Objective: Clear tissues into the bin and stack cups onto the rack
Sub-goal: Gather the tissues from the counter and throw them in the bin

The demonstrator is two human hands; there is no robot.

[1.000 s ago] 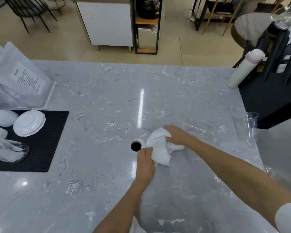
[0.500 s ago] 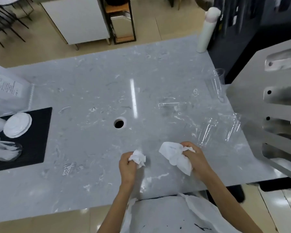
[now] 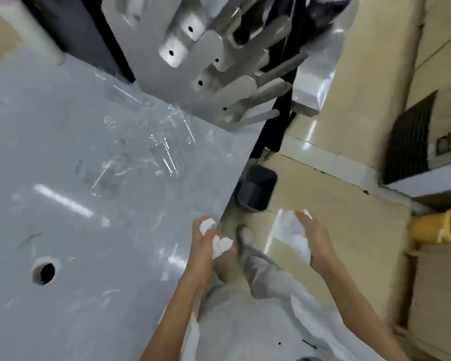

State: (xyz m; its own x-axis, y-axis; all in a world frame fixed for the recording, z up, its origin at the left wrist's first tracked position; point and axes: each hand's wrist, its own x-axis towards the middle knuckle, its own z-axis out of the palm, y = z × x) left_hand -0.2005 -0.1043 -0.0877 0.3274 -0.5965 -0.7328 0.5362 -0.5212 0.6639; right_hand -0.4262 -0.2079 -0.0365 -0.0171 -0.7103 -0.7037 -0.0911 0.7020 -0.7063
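My left hand (image 3: 205, 250) is closed on a small crumpled white tissue (image 3: 220, 244) just past the counter's right edge. My right hand (image 3: 314, 242) grips a larger white tissue (image 3: 290, 234) out over the floor. A dark grey bin (image 3: 257, 190) stands on the floor against the counter's side, ahead of both hands. Several clear plastic cups (image 3: 167, 156) lie on their sides on the grey marble counter (image 3: 63, 152). The metal cup rack (image 3: 219, 63) with pegs rises at the counter's far right corner.
A round hole (image 3: 44, 273) is cut into the counter at lower left. Beige floor tiles (image 3: 349, 217) lie to the right, with a yellow object (image 3: 443, 226) and cardboard boxes (image 3: 440, 295) at the far right. My grey trouser leg and shoe (image 3: 245, 235) are between the hands.
The view has swung right, off the counter. Both hands, each still gripping its tissue, have moved off the counter's edge toward the floor bin.
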